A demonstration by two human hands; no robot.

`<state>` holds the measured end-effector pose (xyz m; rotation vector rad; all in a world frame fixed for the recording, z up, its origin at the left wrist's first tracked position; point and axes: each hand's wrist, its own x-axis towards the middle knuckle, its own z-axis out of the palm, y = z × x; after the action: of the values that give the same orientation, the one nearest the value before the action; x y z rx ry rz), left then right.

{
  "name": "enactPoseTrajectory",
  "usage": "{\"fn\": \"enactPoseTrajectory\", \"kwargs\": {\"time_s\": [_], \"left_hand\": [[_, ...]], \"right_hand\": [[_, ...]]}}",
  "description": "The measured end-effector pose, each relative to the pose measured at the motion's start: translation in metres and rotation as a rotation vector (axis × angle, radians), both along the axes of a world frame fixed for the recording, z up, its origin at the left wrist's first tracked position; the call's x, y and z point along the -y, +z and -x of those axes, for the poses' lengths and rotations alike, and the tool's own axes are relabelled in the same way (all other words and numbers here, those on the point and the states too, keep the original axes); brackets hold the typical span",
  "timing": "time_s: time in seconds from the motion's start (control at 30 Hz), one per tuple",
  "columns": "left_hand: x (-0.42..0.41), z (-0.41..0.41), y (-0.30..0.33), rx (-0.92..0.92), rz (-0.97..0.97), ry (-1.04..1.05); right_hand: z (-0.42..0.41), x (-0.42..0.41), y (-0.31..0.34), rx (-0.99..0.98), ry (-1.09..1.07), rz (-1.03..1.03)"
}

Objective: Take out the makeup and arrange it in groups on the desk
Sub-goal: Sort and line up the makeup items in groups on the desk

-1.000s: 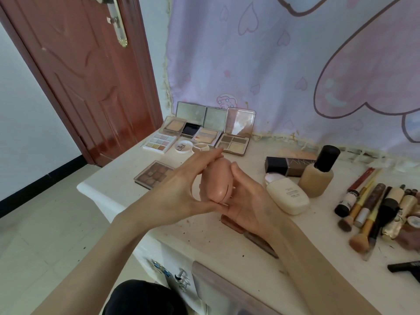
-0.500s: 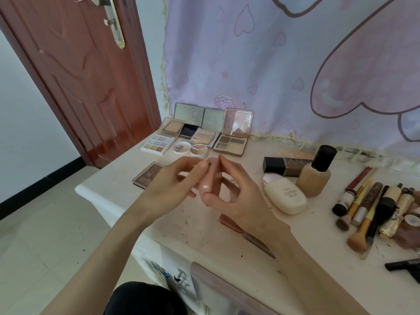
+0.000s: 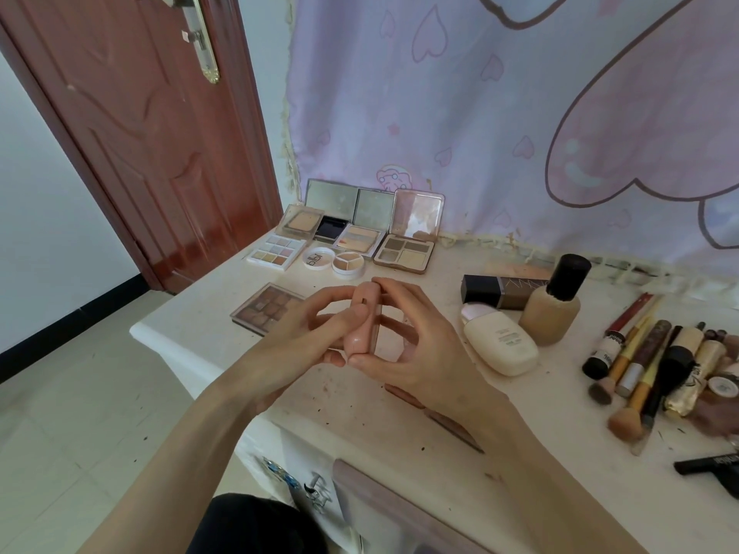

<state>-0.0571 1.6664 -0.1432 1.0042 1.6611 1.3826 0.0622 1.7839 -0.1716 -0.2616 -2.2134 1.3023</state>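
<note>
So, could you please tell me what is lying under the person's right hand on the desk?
A flat pink item pokes out beneath the right hand; the hand covers the rest, so I cannot identify it.

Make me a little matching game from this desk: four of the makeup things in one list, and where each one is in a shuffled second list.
Things:
1. pink compact
2. black-capped foundation bottle
3. brown eyeshadow palette
4. brushes

Places:
A. piled at the desk's right end
B. flat on the desk, just left of the hands
C. held between both hands
D. standing upright, right of the hands

Pairs: 1-C, 2-D, 3-B, 4-A
</note>
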Motion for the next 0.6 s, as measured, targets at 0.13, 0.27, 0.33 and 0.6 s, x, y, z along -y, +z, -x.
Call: {"fn": "enactPoseTrajectory", "kwargs": {"time_s": [0.13,0.27,0.33,0.6], "left_hand": [[0.0026,0.0007,-0.0007,-0.007,-0.015,0.023],[0.0048,0.0038,-0.0044,0.043,-0.017,0.033],[0.0062,0.0064,-0.0052,0.104,-0.026,0.044],[0.0033,0.0106,0.0010,0.105,0.012,0.078]], "right_hand": [[0.0004,0.0013,0.0016,0.007,0.032,0.071],[-0.0005,0.0010,0.0026,-0.007,0.047,0.111],[-0.0013,0.0014,0.0040,-0.025,0.042,0.153],[0.0000,-0.0013,0.0008,-0.044,0.071,0.391]]}}
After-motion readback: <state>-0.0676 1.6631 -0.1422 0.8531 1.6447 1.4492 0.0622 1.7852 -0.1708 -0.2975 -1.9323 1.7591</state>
